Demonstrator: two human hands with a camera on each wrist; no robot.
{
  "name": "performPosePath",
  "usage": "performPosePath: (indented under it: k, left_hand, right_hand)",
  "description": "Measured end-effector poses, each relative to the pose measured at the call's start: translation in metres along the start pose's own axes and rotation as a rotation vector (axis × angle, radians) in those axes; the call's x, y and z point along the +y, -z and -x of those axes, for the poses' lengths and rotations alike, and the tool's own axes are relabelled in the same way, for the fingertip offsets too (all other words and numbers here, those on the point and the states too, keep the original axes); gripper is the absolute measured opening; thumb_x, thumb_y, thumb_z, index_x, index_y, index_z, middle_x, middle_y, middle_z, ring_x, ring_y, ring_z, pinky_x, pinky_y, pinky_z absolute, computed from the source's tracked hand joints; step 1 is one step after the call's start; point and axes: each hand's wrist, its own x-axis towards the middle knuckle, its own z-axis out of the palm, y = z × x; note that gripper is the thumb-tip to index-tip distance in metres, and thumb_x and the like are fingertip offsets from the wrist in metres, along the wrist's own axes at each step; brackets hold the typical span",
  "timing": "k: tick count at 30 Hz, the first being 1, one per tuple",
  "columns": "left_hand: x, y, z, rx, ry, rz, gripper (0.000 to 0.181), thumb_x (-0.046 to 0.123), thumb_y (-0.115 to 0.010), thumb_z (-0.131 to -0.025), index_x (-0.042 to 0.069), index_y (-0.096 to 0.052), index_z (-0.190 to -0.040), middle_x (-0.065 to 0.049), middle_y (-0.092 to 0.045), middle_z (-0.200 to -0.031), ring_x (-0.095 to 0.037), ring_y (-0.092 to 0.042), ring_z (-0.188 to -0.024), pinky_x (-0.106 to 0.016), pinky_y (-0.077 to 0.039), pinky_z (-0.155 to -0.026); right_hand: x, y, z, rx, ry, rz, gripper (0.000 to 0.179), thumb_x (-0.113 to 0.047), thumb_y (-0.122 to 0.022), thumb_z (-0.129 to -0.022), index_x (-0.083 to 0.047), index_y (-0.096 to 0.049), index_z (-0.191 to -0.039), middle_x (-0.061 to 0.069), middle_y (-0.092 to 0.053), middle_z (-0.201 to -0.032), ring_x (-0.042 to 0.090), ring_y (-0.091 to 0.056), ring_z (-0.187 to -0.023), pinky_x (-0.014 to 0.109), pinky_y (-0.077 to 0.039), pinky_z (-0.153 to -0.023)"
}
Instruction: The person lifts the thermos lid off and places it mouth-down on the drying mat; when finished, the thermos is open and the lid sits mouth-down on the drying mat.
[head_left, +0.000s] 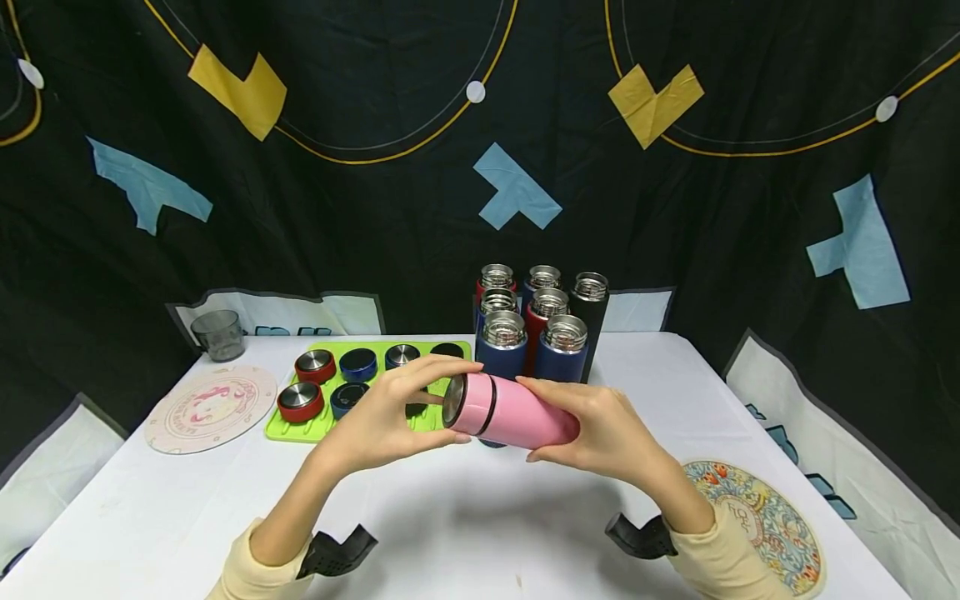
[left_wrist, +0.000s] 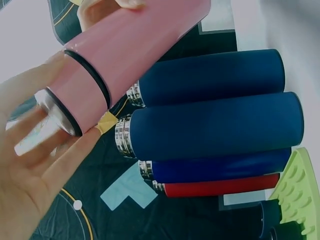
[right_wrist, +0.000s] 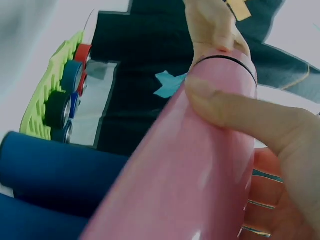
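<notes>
A pink thermos bottle (head_left: 528, 414) is held tilted above the table, its pink lid (head_left: 477, 406) with the silver top pointing left. The right hand (head_left: 600, 421) grips the bottle's body, thumb along one side and fingers round the other, as the right wrist view shows. At the lid end, the left hand (head_left: 390, 412) holds the lid between thumb and fingertips. A black ring (left_wrist: 90, 75) runs round the seam between lid and body. Behind the hands stand several lidless bottles with bare steel necks, among them a blue bottle (left_wrist: 210, 132), a red bottle (left_wrist: 222, 186) and a black bottle (head_left: 595, 310).
On the left, a green tray (head_left: 281, 429) bears several loose lids, such as a red lid (head_left: 301, 402) and a blue lid (head_left: 358, 365). A pink round mat (head_left: 168, 417) and a grey cup (head_left: 219, 335) are farther left. A patterned round mat (head_left: 780, 525) lies at right.
</notes>
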Motion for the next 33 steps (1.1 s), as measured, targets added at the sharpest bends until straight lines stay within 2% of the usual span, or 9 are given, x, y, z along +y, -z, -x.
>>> performPosePath:
  k: [5,8,10,14,18,21,24,28,33]
  left_hand:
    - [0.002,-0.003,-0.001,0.06,0.151,0.002,0.067,0.035,-0.084,-0.074,0.015,-0.057,-0.132,0.003,-0.062,-0.113,-0.014,-0.061,-0.095,-0.026,-0.057,-0.071]
    - [0.002,-0.004,-0.001,0.05,0.175,-0.011,0.069,0.04,-0.082,-0.075,0.018,-0.055,-0.134,0.003,-0.061,-0.116,-0.014,-0.06,-0.097,-0.027,-0.057,-0.073]
    - [0.001,-0.003,-0.001,0.028,0.153,-0.014,0.073,0.04,-0.083,-0.074,0.02,-0.052,-0.137,0.004,-0.058,-0.125,-0.014,-0.058,-0.106,-0.027,-0.056,-0.078]
    - [-0.002,-0.001,-0.001,-0.018,0.029,-0.005,0.079,0.03,-0.087,-0.072,0.021,-0.049,-0.14,0.005,-0.05,-0.139,-0.014,-0.05,-0.121,-0.03,-0.053,-0.088]
    - [-0.004,-0.001,-0.003,-0.033,-0.074,0.022,0.074,0.015,-0.087,-0.071,0.017,-0.052,-0.137,0.002,-0.051,-0.137,-0.017,-0.048,-0.124,-0.034,-0.052,-0.089]
    - [-0.005,-0.002,-0.004,-0.02,-0.085,0.035,0.07,0.014,-0.086,-0.072,0.015,-0.055,-0.134,0.001,-0.054,-0.134,-0.018,-0.049,-0.122,-0.033,-0.054,-0.086]
    - [-0.008,-0.001,-0.003,-0.006,-0.056,0.052,0.067,0.019,-0.085,-0.074,0.015,-0.056,-0.133,0.002,-0.056,-0.132,-0.017,-0.052,-0.118,-0.031,-0.055,-0.083]
    - [-0.008,0.0,-0.002,-0.001,0.016,0.07,0.065,0.025,-0.085,-0.075,0.015,-0.057,-0.133,0.004,-0.058,-0.129,-0.015,-0.055,-0.113,-0.029,-0.056,-0.08]
    - [-0.01,0.004,0.002,0.059,0.122,0.052,0.064,0.026,-0.084,-0.075,0.017,-0.058,-0.133,0.002,-0.062,-0.12,-0.016,-0.061,-0.102,-0.027,-0.056,-0.077]
  right_hand:
    - [-0.003,-0.001,-0.001,0.06,0.042,0.139,0.08,-0.033,-0.093,-0.06,-0.014,-0.061,-0.131,0.005,-0.066,-0.12,0.022,-0.065,-0.105,0.039,-0.058,-0.076]
    - [-0.003,0.0,-0.001,0.062,0.039,0.134,0.081,-0.033,-0.093,-0.059,-0.014,-0.061,-0.131,0.006,-0.067,-0.12,0.022,-0.065,-0.104,0.039,-0.058,-0.075]
    - [-0.002,0.001,0.0,0.05,0.035,0.103,0.081,-0.033,-0.094,-0.059,-0.014,-0.061,-0.131,0.005,-0.067,-0.118,0.021,-0.066,-0.103,0.038,-0.057,-0.076]
    - [0.001,0.003,0.001,0.007,0.003,0.021,0.081,-0.033,-0.094,-0.058,-0.017,-0.061,-0.131,0.002,-0.068,-0.115,0.015,-0.065,-0.098,0.035,-0.057,-0.075]
    - [0.001,0.006,0.001,-0.031,-0.039,-0.035,0.08,-0.033,-0.093,-0.059,-0.02,-0.061,-0.132,-0.001,-0.068,-0.113,0.011,-0.064,-0.096,0.032,-0.056,-0.075]
    - [0.001,0.006,0.001,-0.045,-0.053,-0.052,0.08,-0.032,-0.093,-0.06,-0.02,-0.06,-0.132,-0.001,-0.068,-0.113,0.011,-0.064,-0.096,0.032,-0.056,-0.076]
    - [0.0,0.006,0.001,-0.051,-0.056,-0.041,0.08,-0.033,-0.093,-0.061,-0.021,-0.06,-0.133,-0.001,-0.068,-0.114,0.01,-0.063,-0.096,0.031,-0.056,-0.075]
    - [-0.001,0.005,0.002,-0.059,-0.057,-0.011,0.08,-0.033,-0.093,-0.061,-0.021,-0.06,-0.133,-0.001,-0.068,-0.113,0.01,-0.064,-0.095,0.031,-0.056,-0.074]
    - [0.0,0.005,0.006,-0.037,-0.044,0.035,0.08,-0.031,-0.093,-0.061,-0.017,-0.06,-0.132,0.002,-0.068,-0.116,0.014,-0.064,-0.098,0.035,-0.056,-0.077]
